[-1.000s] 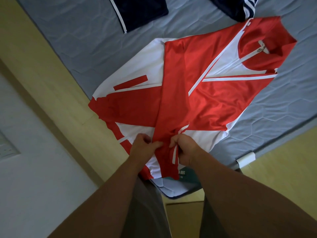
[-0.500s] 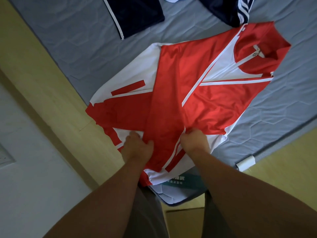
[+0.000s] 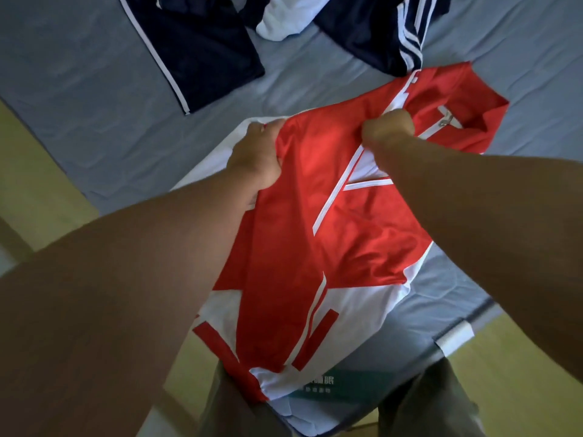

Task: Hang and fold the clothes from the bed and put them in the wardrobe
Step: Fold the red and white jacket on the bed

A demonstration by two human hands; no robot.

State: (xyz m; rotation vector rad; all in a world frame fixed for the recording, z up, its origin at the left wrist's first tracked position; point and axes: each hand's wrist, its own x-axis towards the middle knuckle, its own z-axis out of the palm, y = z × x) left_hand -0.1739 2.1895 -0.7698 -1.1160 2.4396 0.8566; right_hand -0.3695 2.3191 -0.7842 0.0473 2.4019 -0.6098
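A red and white zip jacket lies partly folded on the grey mattress, its collar at the far right. My left hand grips the jacket's far left edge, fingers curled into the fabric. My right hand grips the fabric near the zip, just left of the collar. Both arms reach forward over the jacket and hide parts of it.
Navy shorts with white piping lie at the back left. A white garment and a navy piece with white stripes lie at the back. The mattress corner with a green label points at my legs. Yellow-green floor surrounds it.
Both hands left the jacket's near hem and moved up to its far part by the collar, where they now grip the fabric. The camera came closer.
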